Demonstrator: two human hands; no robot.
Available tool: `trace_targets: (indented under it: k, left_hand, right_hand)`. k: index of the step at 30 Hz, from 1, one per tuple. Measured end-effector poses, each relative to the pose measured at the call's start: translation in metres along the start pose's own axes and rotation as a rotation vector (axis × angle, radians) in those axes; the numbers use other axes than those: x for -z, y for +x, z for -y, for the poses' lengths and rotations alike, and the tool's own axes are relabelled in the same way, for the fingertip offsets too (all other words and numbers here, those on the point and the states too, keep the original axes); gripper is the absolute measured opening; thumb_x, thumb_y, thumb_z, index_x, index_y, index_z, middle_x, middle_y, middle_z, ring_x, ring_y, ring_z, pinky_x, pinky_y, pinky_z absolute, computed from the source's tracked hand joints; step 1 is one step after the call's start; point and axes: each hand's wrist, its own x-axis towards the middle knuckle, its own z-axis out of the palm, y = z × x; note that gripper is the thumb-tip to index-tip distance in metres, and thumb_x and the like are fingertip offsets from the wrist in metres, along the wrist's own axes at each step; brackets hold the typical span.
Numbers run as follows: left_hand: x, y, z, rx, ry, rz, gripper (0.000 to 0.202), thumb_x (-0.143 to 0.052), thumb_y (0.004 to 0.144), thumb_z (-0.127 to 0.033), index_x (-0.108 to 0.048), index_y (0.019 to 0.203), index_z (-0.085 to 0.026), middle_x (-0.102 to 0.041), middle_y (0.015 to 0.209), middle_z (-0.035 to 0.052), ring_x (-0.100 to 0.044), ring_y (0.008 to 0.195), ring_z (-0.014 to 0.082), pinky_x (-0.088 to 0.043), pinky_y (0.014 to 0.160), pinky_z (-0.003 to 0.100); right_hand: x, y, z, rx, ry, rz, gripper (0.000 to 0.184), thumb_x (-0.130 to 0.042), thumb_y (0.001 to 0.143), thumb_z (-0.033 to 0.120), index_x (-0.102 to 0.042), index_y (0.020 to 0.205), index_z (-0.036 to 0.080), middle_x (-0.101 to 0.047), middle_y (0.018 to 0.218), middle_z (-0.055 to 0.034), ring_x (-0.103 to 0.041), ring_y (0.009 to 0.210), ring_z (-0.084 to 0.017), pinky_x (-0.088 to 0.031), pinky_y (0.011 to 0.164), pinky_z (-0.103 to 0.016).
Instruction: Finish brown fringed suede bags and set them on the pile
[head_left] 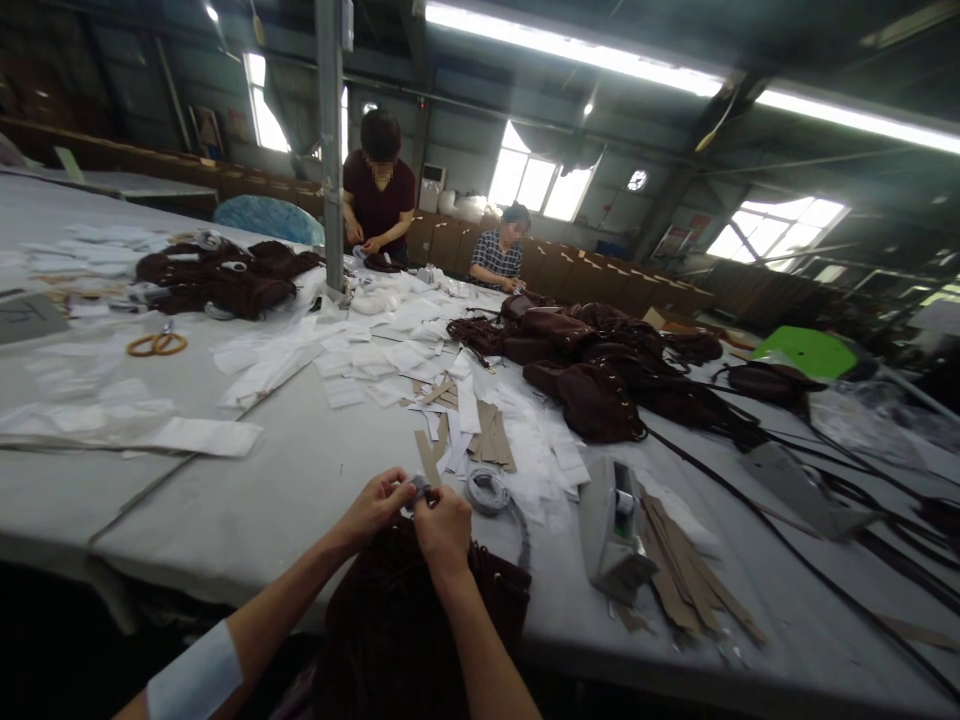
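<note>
While left hand (388, 498) and right hand (444, 525), fingers closed, pinch a small grey piece (418, 486), the coiled, grey, plastic-looking strip (489, 507) lies at three o'clock, nearer the right hand.

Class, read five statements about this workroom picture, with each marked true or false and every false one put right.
1. The left hand and right hand come together at a small grey piece, above dark brown material. True.
2. The orange-handled scissors are in the right hand. False: they lie on the table, left of both hands.
3. A grey coil lies on the table near the right hand. True.
4. Only one other person is in view. False: two people, one in dark red and one in checks, are across the table.
5. Brown bags are piled on the table. True.
</note>
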Motion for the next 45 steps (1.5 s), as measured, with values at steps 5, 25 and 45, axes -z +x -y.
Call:
trace_targets:
  k: [5, 25, 45]
  left_hand:
    - [-0.001, 0.0, 0.002, -0.009, 0.002, -0.055, 0.047, -0.07, 0.07, -0.054, -0.043, 0.085, -0.018, -0.053, 0.055, -0.0072, -0.032, 0.035, 0.001, -0.018, 0.037, 0.014]
    - [0.0, -0.004, -0.002, -0.031, -0.049, -0.088, 0.047, -0.072, 0.069, -0.052, -0.046, 0.085, -0.017, -0.054, 0.052, -0.0062, -0.03, 0.034, 0.0003, -0.016, 0.036, 0.014]
    - [-0.016, -0.02, -0.015, -0.127, 0.203, 0.066, 0.059, -0.065, 0.076, -0.023, -0.03, 0.124, -0.02, -0.065, 0.071, -0.0029, -0.056, 0.058, 0.0108, -0.038, 0.055, 0.019]
  right_hand:
    - [0.005, 0.004, -0.007, 0.129, 0.093, 0.104, 0.019, -0.058, 0.078, 0.033, -0.071, 0.077, 0.019, -0.066, 0.061, -0.002, -0.057, 0.057, -0.016, -0.04, 0.058, -0.024]
    - [0.019, -0.005, -0.015, 0.081, 0.477, 0.384, 0.038, -0.057, 0.079, 0.033, -0.062, 0.113, 0.018, -0.071, 0.077, -0.001, -0.065, 0.065, -0.015, -0.047, 0.058, -0.022]
    - [0.01, -0.024, -0.046, -0.249, 0.631, 0.191, 0.037, -0.073, 0.066, 0.046, -0.071, 0.082, 0.013, -0.069, 0.061, -0.0021, -0.06, 0.052, -0.015, -0.045, 0.05, -0.024]
